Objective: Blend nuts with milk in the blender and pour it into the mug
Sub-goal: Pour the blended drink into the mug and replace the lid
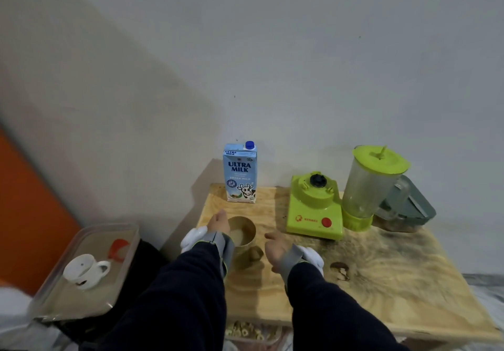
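A tan mug [245, 232] stands on the wooden table [381, 282], with pale blended liquid inside it. My left hand [218, 223] rests against the mug's left side, its fingers hidden behind the rim. To the right of the mug my right hand [275, 249] hovers, fingers loosely apart, holding nothing. The green blender base [313, 208] sits at the back with no jug on it. Beside it on the right stands the clear blender jug [368, 189] with its green lid on. A blue milk carton [240, 173] stands capped at the back.
A grey lidded container [411, 203] of nuts sits behind the jug. A dark knot hole [339, 270] marks the table right of my right hand. To the left, a clear tray [81, 271] holds a white cup [86, 270] and a red object.
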A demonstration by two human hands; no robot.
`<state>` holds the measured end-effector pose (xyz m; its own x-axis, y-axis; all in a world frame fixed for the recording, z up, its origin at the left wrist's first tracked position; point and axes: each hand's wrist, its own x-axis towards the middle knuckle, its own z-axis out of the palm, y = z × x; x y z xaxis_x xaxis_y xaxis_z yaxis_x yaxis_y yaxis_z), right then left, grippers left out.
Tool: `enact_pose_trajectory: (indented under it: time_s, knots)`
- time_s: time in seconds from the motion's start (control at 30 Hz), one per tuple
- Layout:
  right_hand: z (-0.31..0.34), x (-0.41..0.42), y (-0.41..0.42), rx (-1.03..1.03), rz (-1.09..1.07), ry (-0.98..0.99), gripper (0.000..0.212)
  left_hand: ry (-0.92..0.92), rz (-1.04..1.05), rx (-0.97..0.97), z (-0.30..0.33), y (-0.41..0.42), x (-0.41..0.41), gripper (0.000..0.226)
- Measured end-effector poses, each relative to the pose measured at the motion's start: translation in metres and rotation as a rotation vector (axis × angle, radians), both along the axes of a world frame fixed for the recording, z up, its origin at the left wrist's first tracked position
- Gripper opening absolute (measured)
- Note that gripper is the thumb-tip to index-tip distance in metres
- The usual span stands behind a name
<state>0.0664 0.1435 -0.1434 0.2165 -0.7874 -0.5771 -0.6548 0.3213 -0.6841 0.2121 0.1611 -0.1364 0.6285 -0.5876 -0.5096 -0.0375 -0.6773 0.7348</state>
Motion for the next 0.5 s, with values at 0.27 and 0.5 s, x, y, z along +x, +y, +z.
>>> enact_pose_trajectory:
  time_s: [0.27,0.5]
  knots:
    - [-0.053,0.021,0.002,-0.134,0.054,0.099,0.042,0.095,0.078,-0.054,-0.022,0.012,-0.006,0.05]
    - [-0.049,0.005,-0.007,-0.109,0.012,0.057,0.046,0.166,0.102,-0.132,-0.019,0.012,-0.028,0.056]
